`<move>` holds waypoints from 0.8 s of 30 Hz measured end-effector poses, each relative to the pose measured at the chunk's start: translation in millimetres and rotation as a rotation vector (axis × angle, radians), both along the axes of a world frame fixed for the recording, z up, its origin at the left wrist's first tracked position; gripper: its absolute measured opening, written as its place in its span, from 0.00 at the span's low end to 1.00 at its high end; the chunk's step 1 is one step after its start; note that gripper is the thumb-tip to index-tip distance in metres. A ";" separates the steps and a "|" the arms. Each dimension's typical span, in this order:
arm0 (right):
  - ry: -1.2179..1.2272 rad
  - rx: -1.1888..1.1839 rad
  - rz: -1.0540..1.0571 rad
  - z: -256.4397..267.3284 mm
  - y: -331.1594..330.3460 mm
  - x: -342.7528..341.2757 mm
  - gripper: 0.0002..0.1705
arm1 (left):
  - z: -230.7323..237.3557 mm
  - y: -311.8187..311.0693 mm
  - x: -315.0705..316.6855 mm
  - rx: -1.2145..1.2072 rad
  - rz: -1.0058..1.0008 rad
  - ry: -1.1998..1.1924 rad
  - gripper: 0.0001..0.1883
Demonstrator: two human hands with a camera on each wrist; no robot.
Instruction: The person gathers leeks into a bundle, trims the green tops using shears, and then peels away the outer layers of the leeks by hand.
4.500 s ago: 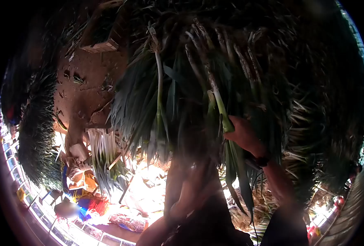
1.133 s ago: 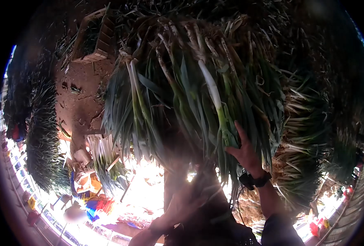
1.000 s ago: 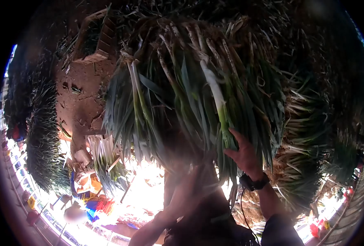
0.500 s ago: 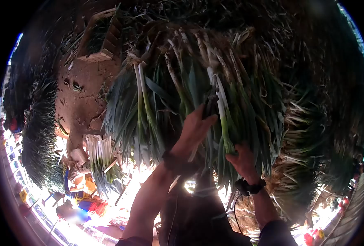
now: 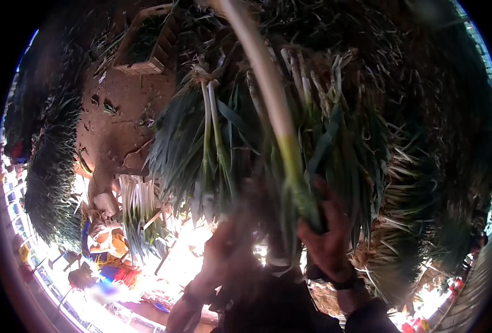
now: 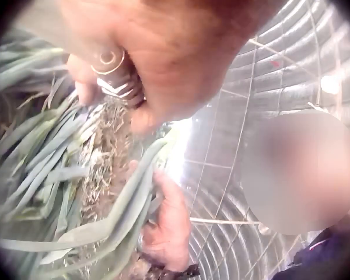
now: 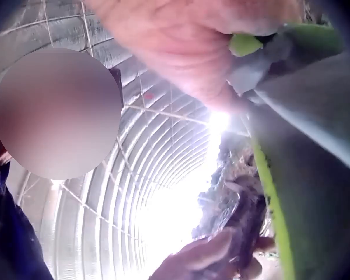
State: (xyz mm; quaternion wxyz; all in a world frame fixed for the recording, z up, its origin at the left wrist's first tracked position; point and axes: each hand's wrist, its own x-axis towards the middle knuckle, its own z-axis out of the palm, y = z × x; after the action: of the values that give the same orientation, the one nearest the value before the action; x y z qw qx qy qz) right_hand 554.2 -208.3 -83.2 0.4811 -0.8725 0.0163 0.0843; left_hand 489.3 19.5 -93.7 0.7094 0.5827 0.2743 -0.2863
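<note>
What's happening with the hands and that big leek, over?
Right hand grips leek by its green leaves. Left hand holds a tool with a metal end. White stalk unobstructed; more leeks heaped behind it.

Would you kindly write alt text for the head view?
A right hand holds a leek by its green end over a heap of leeks. The left hand is blurred at lower centre; a crate sits upper left.

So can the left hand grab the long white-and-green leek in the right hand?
Probably not right now: the left hand is gripping a dark tool with a silver metal end. If it let go, likely yes, since the leek looks close by.
</note>
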 end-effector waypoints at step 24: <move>-0.002 -0.877 -0.004 -192.4 -116.0 68.5 0.25 | -16.5 -69.9 -6.2 0.274 -0.365 -0.093 0.47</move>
State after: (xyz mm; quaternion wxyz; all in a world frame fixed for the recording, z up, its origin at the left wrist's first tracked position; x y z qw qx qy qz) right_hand 622.8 -324.3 -275.6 0.0655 -0.9942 0.0520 0.0676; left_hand 483.1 -50.4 -110.1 0.5718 0.7262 0.1679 -0.3427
